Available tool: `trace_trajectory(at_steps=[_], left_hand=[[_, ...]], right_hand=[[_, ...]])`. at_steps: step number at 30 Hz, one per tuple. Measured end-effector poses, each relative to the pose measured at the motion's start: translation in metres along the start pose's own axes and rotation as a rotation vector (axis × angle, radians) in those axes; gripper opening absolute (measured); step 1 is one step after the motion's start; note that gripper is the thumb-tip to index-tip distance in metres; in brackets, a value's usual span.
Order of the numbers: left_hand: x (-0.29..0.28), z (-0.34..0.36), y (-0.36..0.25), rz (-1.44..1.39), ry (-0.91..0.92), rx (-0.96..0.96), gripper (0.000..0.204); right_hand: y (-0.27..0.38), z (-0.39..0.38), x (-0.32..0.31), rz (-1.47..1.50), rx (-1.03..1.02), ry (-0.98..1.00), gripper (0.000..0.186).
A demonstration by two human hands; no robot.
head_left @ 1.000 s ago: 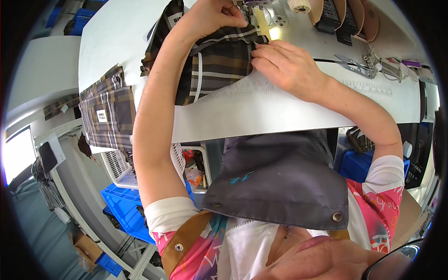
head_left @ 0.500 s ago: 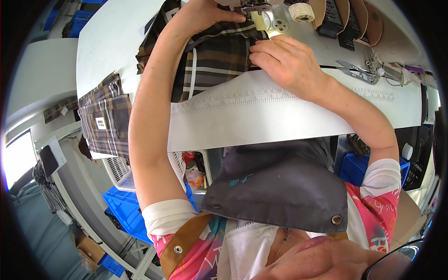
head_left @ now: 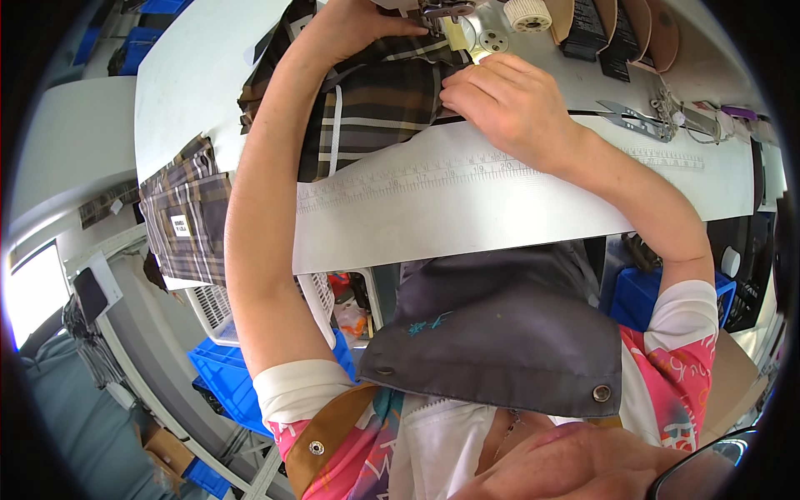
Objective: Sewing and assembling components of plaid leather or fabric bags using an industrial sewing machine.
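plaid fabric (head_left: 379, 104) | right hand (head_left: 510, 104) pinched its edge, fingers drawn together | left hand (head_left: 346, 27): hold i couldn't tell

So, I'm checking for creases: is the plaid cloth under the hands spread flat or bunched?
Bunched: the plaid cloth shows folds beside the left hand, not one flat layer.

Sewing workshop, sewing machine (head_left: 450, 9), plaid cloth (head_left: 379, 112), ruler-marked worktable (head_left: 400, 221)
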State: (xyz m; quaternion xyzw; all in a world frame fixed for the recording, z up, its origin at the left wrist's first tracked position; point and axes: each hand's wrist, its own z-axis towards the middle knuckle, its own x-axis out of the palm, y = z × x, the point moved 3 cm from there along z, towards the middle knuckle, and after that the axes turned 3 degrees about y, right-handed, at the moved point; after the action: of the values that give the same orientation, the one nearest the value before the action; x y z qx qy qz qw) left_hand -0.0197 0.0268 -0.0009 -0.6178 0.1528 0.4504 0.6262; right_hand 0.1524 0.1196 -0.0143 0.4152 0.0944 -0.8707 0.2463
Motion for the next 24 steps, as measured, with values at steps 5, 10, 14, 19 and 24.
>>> trace_trajectory(at_steps=[5,10,14,19,24], left_hand=[[-0.016,-0.017,-0.035,0.315,-0.053,-0.109,0.019],[0.032,-0.068,-0.081,0.476,0.088,0.088,0.022],[0.044,-0.094,-0.071,0.299,-0.169,0.139,0.023],[0.040,-0.090,-0.062,0.289,-0.187,0.179,0.022],[0.032,-0.075,-0.048,0.293,-0.183,0.192,0.021]], right_hand=[[0.000,0.000,-0.005,0.018,0.023,0.087,0.012],[-0.002,-0.006,-0.003,0.091,0.038,0.090,0.016],[-0.007,-0.016,-0.016,0.148,0.007,0.157,0.023],[-0.019,-0.013,-0.021,0.177,0.026,0.186,0.026],[-0.032,-0.010,-0.010,0.138,0.043,0.168,0.025]])
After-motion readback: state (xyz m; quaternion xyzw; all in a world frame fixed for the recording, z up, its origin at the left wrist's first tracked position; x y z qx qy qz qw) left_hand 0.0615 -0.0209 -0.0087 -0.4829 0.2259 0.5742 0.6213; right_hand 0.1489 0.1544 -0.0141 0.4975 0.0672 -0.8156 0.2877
